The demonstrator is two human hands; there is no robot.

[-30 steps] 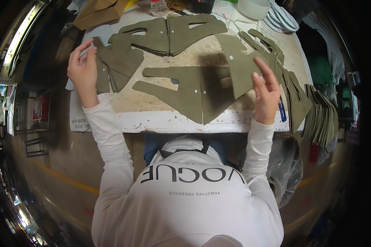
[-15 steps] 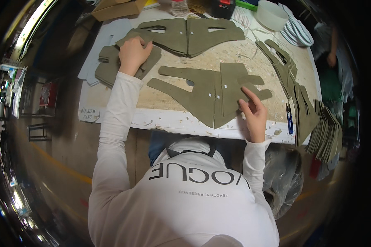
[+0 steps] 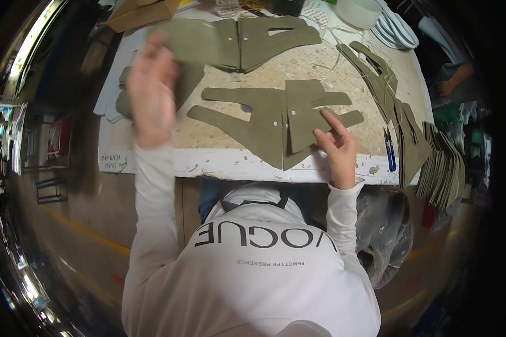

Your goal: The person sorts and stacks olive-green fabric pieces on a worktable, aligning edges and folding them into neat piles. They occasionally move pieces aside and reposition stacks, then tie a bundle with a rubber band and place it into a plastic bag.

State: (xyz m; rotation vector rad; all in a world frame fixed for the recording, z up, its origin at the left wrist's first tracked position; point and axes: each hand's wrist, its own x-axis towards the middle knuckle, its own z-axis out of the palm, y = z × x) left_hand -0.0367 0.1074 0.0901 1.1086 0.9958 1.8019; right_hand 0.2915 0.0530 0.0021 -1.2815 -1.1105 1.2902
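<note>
Olive panel (image 3: 192, 42) aloft over table (image 3: 219, 143), seemingly pinched in blurred left hand (image 3: 153, 84); second panel (image 3: 303, 112) already laid on near pair's (image 3: 261, 123) right half, left half uncovered; right hand (image 3: 340, 154) part-curled beside, grip unclear.

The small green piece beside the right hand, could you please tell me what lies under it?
Under the small piece, a larger green piece shows two strips and its lower tip; its middle is covered.
</note>
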